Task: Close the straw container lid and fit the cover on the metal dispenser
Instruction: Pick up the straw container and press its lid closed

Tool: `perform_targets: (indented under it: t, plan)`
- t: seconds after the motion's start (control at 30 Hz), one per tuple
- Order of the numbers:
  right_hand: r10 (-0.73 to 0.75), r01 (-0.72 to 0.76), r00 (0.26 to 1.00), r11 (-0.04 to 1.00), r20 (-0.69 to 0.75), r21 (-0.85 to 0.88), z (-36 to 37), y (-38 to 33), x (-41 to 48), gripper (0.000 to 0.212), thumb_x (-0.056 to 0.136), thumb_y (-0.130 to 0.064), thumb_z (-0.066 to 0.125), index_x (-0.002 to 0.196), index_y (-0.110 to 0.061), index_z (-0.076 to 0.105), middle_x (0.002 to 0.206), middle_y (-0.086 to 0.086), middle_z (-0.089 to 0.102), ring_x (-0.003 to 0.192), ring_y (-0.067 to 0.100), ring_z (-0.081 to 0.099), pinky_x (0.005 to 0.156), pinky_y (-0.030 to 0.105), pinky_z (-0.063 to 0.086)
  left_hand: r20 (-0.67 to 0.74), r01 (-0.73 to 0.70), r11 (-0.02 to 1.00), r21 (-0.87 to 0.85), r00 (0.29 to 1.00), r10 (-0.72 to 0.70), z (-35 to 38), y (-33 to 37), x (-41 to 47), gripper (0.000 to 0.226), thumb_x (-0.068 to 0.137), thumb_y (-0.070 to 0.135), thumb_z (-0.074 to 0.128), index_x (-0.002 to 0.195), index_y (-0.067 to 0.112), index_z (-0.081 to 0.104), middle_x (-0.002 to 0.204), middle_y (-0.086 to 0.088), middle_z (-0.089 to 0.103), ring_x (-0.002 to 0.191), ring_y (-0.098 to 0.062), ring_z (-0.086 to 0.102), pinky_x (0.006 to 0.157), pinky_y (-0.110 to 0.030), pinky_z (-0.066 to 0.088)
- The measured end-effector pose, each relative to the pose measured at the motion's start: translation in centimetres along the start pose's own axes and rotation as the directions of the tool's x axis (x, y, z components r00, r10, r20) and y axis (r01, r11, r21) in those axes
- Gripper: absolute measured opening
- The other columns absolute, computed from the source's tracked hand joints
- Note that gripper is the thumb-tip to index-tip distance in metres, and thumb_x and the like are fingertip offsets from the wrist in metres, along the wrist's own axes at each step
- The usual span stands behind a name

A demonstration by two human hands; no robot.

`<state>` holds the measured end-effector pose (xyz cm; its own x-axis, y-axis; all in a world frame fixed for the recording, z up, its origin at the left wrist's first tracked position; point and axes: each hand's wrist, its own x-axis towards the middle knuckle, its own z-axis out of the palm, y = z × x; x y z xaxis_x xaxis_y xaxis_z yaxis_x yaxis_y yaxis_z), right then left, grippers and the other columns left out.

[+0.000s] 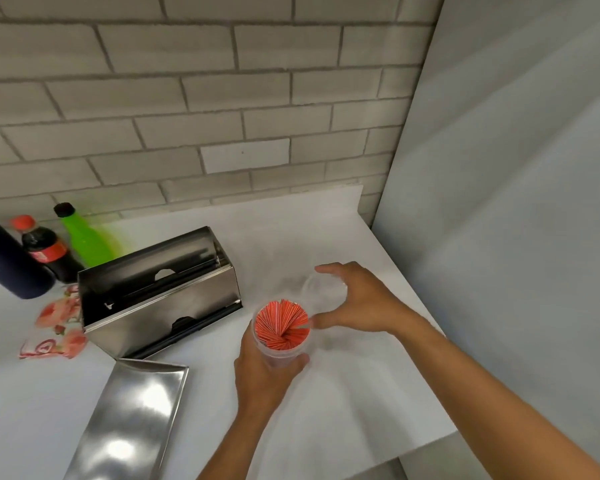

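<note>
A clear plastic straw container (282, 344), packed with red-and-white straws, stands open at the middle of the white counter. My left hand (264, 372) is wrapped around its lower body. Just right of it lies the clear round lid (321, 289); my right hand (364, 299) arches over the lid, thumb and fingers spread around its rim. How firmly the lid is gripped I cannot tell. The open metal dispenser (160, 292) sits to the left, and its shiny metal cover (132, 420) lies loose on the counter in front.
At the back left stand a dark navy bottle (11, 258), a cola bottle (47, 249) and a green bottle (84, 237). Floral napkins (58, 323) lie left of the dispenser. A brick wall is behind, a grey panel on the right, the counter edge (426, 441) near right.
</note>
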<state>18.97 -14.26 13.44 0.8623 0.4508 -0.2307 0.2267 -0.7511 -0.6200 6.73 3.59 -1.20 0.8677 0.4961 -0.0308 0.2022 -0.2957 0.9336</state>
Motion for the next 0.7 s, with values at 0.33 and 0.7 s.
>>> perform_targets:
  t: [0.33,0.7]
  plan:
    - [-0.103,0.115,0.991,0.981,0.086,-0.155,5.4,-5.3,0.6,0.107,0.064,-0.048,0.094,0.156,-0.045,0.039,0.147,-0.01,0.042,0.14,0.015,0.036,0.103,0.029,0.043,0.009,0.006,0.999,-0.05,1.0,-0.006,0.0,-1.5,0.5,0.093,0.05,0.055,0.101,0.129,0.058,0.052,0.117,0.027,0.07,0.104,0.004,0.069,0.089,-0.033,0.063]
    - [-0.093,0.13,0.987,0.943,0.132,-0.307,7.0,-6.7,1.7,0.111,0.063,-0.05,0.095,0.158,-0.041,0.038,0.151,-0.007,0.041,0.141,0.019,0.036,0.108,0.036,0.045,0.044,0.057,0.989,-0.139,0.998,-0.052,0.1,-2.0,0.8,0.098,0.048,0.054,0.098,0.136,0.037,0.057,0.118,0.018,0.071,0.106,-0.005,0.07,0.09,-0.04,0.063]
